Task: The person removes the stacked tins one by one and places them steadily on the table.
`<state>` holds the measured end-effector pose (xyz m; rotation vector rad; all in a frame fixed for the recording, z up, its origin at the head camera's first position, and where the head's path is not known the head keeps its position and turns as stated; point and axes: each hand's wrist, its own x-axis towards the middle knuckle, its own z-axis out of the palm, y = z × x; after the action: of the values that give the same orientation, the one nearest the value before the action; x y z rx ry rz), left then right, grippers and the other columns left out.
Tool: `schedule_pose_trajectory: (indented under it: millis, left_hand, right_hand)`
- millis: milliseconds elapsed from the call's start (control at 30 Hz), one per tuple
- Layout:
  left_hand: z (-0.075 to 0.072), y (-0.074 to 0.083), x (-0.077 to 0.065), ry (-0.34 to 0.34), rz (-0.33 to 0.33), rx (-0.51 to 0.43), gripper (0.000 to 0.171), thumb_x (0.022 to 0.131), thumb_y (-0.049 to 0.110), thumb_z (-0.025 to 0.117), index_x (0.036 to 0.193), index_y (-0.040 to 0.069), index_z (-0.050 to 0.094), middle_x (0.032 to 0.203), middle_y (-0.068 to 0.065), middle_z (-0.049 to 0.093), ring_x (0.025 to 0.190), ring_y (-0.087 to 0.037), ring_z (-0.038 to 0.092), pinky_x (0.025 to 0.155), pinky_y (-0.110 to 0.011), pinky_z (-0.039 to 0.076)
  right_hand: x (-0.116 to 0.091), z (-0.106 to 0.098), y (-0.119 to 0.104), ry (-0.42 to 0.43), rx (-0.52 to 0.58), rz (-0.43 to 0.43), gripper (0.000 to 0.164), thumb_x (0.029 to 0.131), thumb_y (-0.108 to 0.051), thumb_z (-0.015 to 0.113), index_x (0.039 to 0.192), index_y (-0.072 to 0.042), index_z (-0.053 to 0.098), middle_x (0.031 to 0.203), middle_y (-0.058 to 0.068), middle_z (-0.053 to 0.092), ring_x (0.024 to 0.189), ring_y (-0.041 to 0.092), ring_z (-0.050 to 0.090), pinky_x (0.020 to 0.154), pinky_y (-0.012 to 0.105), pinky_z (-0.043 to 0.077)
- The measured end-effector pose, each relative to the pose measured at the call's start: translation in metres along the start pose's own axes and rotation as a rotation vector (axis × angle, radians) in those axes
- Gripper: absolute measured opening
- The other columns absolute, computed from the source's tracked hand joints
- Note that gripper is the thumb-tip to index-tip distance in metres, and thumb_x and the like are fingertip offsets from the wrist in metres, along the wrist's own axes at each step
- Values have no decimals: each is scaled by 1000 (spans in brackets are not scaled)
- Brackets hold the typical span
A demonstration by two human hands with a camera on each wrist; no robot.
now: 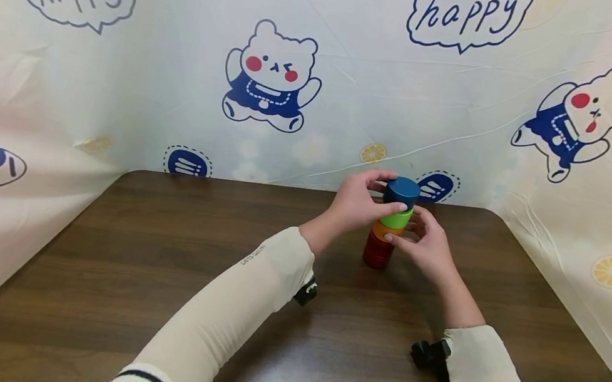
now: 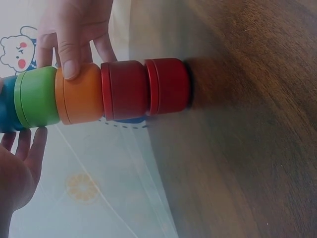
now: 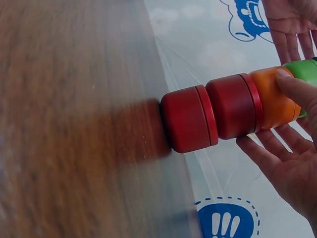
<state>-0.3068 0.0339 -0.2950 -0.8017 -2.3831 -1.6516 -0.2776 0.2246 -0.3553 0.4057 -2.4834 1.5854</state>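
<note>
A tower of small round lidded canisters stands upright toward the far side of the table. From the bottom up come a red canister, another red canister, an orange canister, a green canister and a blue canister. My left hand grips the blue canister at the top, thumb in front and fingers around its far side. Lower down, my right hand holds the orange one, its thumb pressed on the front and its fingers behind.
The tower rests on a dark wooden table, near its back edge. Behind and at both sides hangs a pale printed cloth with bears and lettering. A black wrist camera sits by the right sleeve.
</note>
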Motion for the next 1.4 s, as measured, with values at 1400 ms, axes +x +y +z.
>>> schedule_pose_trajectory:
  millis: [1400]
  left_hand:
    - [-30,-9,-26,52,6,-109,49,81,20,82,125,14,63,122,-3,64,101,-19,67,81,-30,56]
  right_hand:
    - [2,3,7,15,-50,-51,68,85,-18,77,142,-9,42,132,15,53,118,35,56,91,33,52]
